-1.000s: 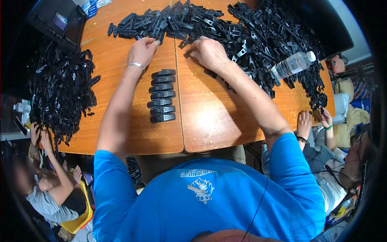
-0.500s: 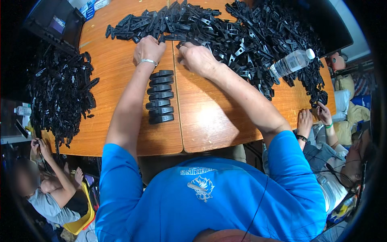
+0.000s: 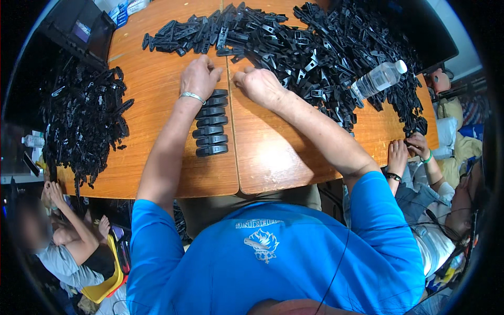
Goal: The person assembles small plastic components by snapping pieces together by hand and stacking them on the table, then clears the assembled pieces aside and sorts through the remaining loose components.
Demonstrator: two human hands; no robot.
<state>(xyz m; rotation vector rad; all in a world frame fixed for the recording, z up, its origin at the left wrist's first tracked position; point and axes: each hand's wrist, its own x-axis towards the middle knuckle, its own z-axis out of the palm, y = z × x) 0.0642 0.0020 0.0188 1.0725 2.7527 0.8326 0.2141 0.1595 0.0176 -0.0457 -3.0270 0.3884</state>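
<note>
On the wooden table a column of several black plastic clip-like pieces [image 3: 212,138] runs toward me. My left hand [image 3: 200,79], with a silver bracelet at its wrist, is just beyond the column's far end. Its fingers are curled and closed, and what they may hold is hidden. Across the table seam, my right hand [image 3: 259,85] rests low over the wood, palm down, with bent fingers pressed together. Nothing can be made out in its grip. Beyond both hands spreads a big heap of loose black plastic parts [image 3: 273,39], its near edge close to my fingers.
A clear plastic bottle [image 3: 379,81] lies tilted on the heap's right part. Another pile of black pieces [image 3: 86,123] covers the table's left side. One person's hands [image 3: 404,152] work at the right edge; another person [image 3: 73,236] sits at lower left.
Both hands have drawn back from the heap toward me, the left one nearer the column. Dark pieces seen at my fingertips earlier no longer show there. The view has shifted slightly.
</note>
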